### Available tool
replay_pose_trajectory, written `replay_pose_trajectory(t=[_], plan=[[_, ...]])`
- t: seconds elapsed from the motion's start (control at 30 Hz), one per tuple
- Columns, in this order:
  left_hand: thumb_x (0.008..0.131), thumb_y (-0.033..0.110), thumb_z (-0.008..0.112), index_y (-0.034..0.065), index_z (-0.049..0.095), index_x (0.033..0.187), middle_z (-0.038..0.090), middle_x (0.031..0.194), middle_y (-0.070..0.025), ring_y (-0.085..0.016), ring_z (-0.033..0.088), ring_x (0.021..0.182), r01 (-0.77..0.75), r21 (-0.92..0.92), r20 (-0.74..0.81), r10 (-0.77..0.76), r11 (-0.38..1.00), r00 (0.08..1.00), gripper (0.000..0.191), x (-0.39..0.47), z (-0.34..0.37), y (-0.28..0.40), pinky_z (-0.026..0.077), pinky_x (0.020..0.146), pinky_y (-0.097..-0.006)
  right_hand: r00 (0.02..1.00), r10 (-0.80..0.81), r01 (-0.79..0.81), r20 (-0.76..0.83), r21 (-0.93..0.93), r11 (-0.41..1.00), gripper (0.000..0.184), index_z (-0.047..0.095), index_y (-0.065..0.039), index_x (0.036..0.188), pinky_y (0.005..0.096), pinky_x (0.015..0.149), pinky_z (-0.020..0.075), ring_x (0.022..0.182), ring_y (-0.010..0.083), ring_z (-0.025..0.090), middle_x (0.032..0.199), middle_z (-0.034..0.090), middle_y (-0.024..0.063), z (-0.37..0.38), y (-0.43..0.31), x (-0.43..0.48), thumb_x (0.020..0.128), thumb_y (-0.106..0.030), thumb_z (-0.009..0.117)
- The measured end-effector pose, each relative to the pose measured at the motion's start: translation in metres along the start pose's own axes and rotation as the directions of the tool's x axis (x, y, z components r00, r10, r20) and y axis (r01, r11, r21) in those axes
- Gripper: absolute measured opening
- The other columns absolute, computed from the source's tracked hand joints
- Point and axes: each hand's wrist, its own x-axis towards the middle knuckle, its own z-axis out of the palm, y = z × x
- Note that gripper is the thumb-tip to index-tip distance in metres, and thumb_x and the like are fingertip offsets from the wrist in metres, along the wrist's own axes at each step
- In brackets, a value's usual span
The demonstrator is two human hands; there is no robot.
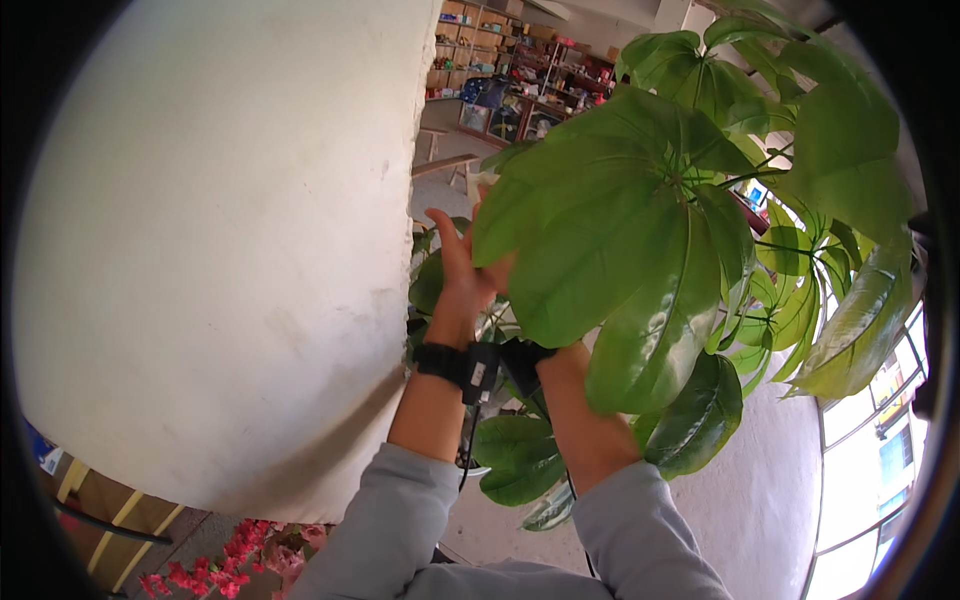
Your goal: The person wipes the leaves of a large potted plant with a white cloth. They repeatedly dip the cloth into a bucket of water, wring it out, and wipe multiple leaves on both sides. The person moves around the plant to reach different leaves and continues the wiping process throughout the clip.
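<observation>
Both arms, in grey sleeves with black devices strapped at the wrists, reach forward among the foliage. My left hand (463, 266) is raised beside the wall's edge, its thumb apart; its fingers are partly behind a leaf, and whether it holds anything is hidden. My right hand lies behind the large green leaves (607, 247) of a potted plant and cannot be seen; only its wrist and forearm show. A whitish thing (480, 184) shows just beyond the left fingertips, too indistinct to name. Lower leaves (517, 457) hang between and below the forearms.
A broad white wall (225, 247) with a rough edge stands close on the left. Pink artificial-looking flowers (225, 562) are at the bottom left. Loaded shelves (472, 45) and a wooden bench (444, 165) stand farther back. More leaves and a bright window (870, 465) are on the right.
</observation>
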Motion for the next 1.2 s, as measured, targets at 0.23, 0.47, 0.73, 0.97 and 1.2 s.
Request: replay_pose_trajectory(t=[0.23,0.47,0.73,0.97,1.2], plan=[[0.082,0.083,0.021,0.003,0.039,0.141,0.05,0.136,-0.0098,-0.023,0.048,0.12,0.139,-0.227,0.485,-0.012,0.964,0.874,0.1,0.008,-0.006,0.009,0.036,0.103,-0.0372,0.999,0.051,-0.051,0.007,0.017,0.999,0.027,0.06,-0.004,0.113,0.042,0.083,0.0444,0.105,0.0325,0.056,0.111,0.059,0.0187,-0.012,0.009,-0.034,0.088,-0.005,0.052],[0.099,0.045,0.041,-0.0021,0.04,0.139,0.042,0.142,-0.0139,-0.022,0.04,0.129,-0.489,0.69,0.095,0.602,0.534,0.793,0.061,0.018,0.01,0.003,0.031,0.108,-0.0364,0.98,0.086,-0.091,-0.178,-0.02,0.996,0.026,0.061,-0.004,0.111,0.0414,0.08,0.0464,0.102,0.0317,0.057,0.108,0.06,0.0181,-0.017,0.01,-0.069,0.086,-0.001,0.052],[0.091,0.024,0.058,-0.0024,0.059,0.112,0.065,0.105,-0.0143,-0.024,0.064,0.094,-0.377,0.815,-0.007,0.658,0.44,0.753,0.034,-0.083,0.035,-0.036,0.049,0.084,-0.0309,0.925,0.312,-0.363,0.216,0.265,0.894,0.02,0.064,0.0,0.102,0.0345,0.07,0.0499,0.081,0.0276,0.065,0.087,0.064,0.0171,-0.119,-0.067,-0.187,0.083,0.0,0.057],[0.088,0.025,0.057,-0.0026,0.059,0.099,0.064,0.096,-0.0137,-0.021,0.063,0.087,0.04,0.408,-0.677,0.273,0.912,0.684,0.03,-0.151,-0.018,-0.108,0.052,0.075,-0.0331,0.874,0.406,-0.471,0.267,0.264,0.841,0.017,0.067,-0.003,0.094,0.0291,0.069,0.0494,0.072,0.0172,0.064,0.082,0.066,0.0105,-0.162,-0.059,-0.293,0.081,-0.014,0.07],[0.09,0.038,0.057,-0.0026,0.054,0.119,0.058,0.121,-0.0212,-0.035,0.055,0.112,0.569,-0.136,-0.06,-0.58,0.811,0.813,0.05,-0.139,-0.017,-0.093,0.045,0.096,-0.0503,0.655,0.725,-0.645,0.212,0.657,0.391,0.017,0.062,0.001,0.105,0.0213,0.063,0.0466,0.071,0.0071,0.06,0.081,0.065,0.0034,-0.189,-0.058,-0.303,0.092,-0.008,0.061]])
